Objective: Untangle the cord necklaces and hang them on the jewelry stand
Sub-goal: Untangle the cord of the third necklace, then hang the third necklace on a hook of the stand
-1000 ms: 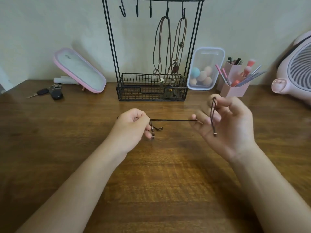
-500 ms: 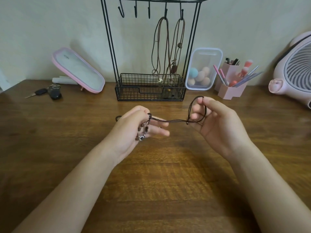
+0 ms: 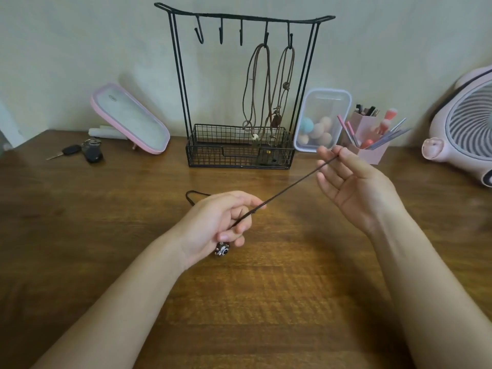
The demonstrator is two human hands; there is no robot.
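Cord [image 3: 292, 183] now pulled taut, loop gone; left hand [image 3: 218, 225] and right hand [image 3: 354, 182] each pinch it — nearly ready for stand [image 3: 183, 83].

Brown wooden worktop [image 3: 266, 302], grain running sideways, with everything pushed to the far edge. From the left: keys [image 3: 82, 152], a tilted pink mirror [image 3: 130, 118], the black wire jewelry stand [image 3: 241, 147] in the middle. Then a clear tub of sponges [image 3: 320, 121], a pink brush holder [image 3: 368, 139] and a pink fan [image 3: 463, 129] at far right.
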